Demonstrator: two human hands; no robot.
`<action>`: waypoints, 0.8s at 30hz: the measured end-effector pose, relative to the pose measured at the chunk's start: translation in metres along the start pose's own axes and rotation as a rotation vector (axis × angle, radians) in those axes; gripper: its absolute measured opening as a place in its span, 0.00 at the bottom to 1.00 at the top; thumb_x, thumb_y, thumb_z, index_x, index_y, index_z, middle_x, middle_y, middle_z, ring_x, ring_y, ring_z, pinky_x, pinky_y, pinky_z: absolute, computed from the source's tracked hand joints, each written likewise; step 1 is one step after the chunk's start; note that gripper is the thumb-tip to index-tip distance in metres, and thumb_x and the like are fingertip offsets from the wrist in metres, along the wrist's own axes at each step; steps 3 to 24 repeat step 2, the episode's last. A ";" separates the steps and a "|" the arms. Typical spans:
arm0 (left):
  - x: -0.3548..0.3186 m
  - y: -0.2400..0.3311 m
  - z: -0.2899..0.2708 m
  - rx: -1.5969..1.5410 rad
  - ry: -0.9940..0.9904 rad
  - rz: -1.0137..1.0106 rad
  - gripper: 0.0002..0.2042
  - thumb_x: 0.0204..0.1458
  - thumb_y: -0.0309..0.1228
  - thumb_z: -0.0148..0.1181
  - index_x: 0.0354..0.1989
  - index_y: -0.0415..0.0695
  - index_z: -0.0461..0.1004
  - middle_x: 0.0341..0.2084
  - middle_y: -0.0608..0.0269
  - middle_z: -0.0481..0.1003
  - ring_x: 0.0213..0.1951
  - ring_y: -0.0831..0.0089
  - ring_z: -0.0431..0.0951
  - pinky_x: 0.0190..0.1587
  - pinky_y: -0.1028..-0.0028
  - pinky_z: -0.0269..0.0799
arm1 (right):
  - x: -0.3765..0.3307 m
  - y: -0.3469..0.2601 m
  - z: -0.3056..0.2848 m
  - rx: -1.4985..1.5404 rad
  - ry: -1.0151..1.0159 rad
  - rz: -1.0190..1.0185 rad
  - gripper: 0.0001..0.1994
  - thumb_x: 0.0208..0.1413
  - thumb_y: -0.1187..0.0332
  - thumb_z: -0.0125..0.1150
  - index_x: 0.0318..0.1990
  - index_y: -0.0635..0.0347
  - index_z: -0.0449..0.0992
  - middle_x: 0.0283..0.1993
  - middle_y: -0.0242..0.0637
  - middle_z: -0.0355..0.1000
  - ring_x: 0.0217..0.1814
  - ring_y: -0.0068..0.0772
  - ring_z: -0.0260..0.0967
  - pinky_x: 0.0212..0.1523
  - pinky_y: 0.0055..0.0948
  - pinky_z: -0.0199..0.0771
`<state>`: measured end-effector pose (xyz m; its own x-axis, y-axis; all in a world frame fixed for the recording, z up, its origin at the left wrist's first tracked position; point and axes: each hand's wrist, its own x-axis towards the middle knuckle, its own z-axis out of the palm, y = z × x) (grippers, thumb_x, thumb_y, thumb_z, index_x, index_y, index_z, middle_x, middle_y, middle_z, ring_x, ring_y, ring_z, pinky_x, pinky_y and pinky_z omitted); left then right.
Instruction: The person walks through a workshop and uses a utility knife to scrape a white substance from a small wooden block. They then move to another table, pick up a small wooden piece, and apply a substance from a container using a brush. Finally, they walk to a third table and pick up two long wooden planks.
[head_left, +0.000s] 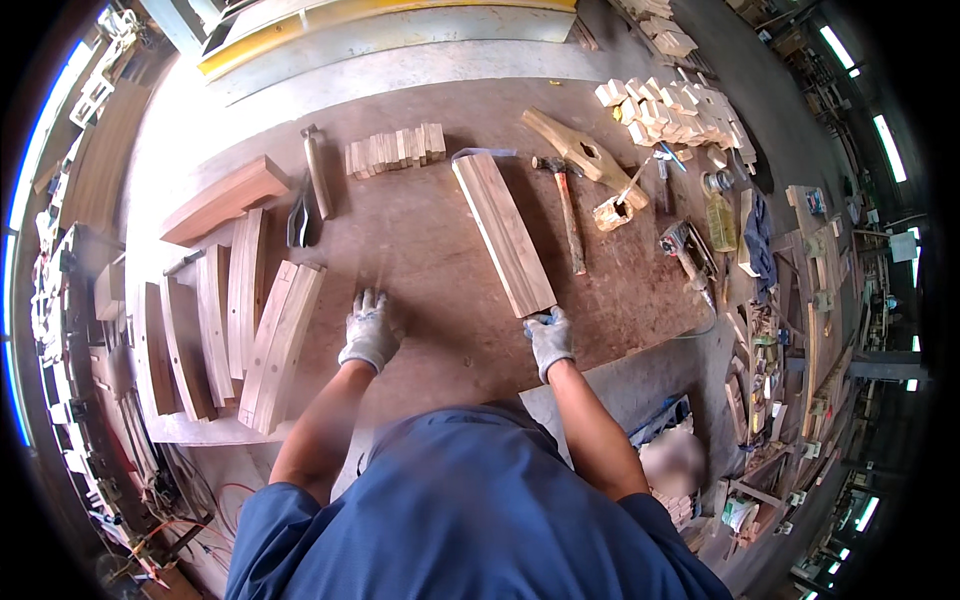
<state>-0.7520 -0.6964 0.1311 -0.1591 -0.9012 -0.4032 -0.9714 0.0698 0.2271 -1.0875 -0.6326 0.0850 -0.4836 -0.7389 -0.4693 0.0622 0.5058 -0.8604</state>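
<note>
Both hands wear pale work gloves. My left hand [371, 333] lies flat on the brown worktable [430, 240], fingers stretched forward and holding nothing. My right hand [550, 340] grips the near end of a long brown wooden block [503, 236] with lengthwise seams. That block rests at a slant on the table, its far end leaning left. Left of my left hand stands a group of curved wooden pieces, the nearest being a wide curved piece [283, 345] with round marks. Right of the block lies a hammer [570, 220] with a reddish handle.
At the back are a row of small wooden blocks [395, 150], another hammer [316, 175], and dark pliers [299, 215]. A carved wooden mallet-like piece [580, 150], a heap of pale blocks [670, 112], a yellowish bottle [721, 222] and a power tool [686, 250] sit toward the right.
</note>
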 end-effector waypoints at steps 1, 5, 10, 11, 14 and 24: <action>0.000 0.000 0.000 -0.002 -0.004 -0.004 0.41 0.50 0.44 0.69 0.71 0.40 0.59 0.73 0.43 0.53 0.73 0.45 0.53 0.71 0.53 0.57 | -0.001 -0.002 0.000 0.027 -0.002 0.010 0.13 0.51 0.80 0.65 0.44 0.58 0.72 0.29 0.27 0.75 0.26 0.18 0.67 0.27 0.24 0.69; 0.000 0.001 -0.001 -0.003 -0.009 -0.008 0.42 0.50 0.44 0.69 0.71 0.40 0.59 0.73 0.43 0.53 0.73 0.45 0.52 0.71 0.53 0.57 | -0.002 -0.005 0.001 0.054 -0.004 0.019 0.13 0.52 0.80 0.65 0.44 0.58 0.72 0.29 0.27 0.75 0.26 0.17 0.68 0.26 0.24 0.69; 0.000 0.001 -0.001 -0.003 -0.009 -0.008 0.42 0.50 0.44 0.69 0.71 0.40 0.59 0.73 0.43 0.53 0.73 0.45 0.52 0.71 0.53 0.57 | -0.002 -0.005 0.001 0.054 -0.004 0.019 0.13 0.52 0.80 0.65 0.44 0.58 0.72 0.29 0.27 0.75 0.26 0.17 0.68 0.26 0.24 0.69; 0.000 0.001 -0.001 -0.003 -0.009 -0.008 0.42 0.50 0.44 0.69 0.71 0.40 0.59 0.73 0.43 0.53 0.73 0.45 0.52 0.71 0.53 0.57 | -0.002 -0.005 0.001 0.054 -0.004 0.019 0.13 0.52 0.80 0.65 0.44 0.58 0.72 0.29 0.27 0.75 0.26 0.17 0.68 0.26 0.24 0.69; 0.000 0.001 -0.001 -0.003 -0.009 -0.008 0.42 0.50 0.44 0.69 0.71 0.40 0.59 0.73 0.43 0.53 0.73 0.45 0.52 0.71 0.53 0.57 | -0.002 -0.005 0.001 0.054 -0.004 0.019 0.13 0.52 0.80 0.65 0.44 0.58 0.72 0.29 0.27 0.75 0.26 0.17 0.68 0.26 0.24 0.69; 0.000 0.001 -0.001 -0.003 -0.009 -0.008 0.42 0.50 0.44 0.69 0.71 0.40 0.59 0.73 0.43 0.53 0.73 0.45 0.52 0.71 0.53 0.57 | -0.002 -0.005 0.001 0.054 -0.004 0.019 0.13 0.52 0.80 0.65 0.44 0.58 0.72 0.29 0.27 0.75 0.26 0.17 0.68 0.26 0.24 0.69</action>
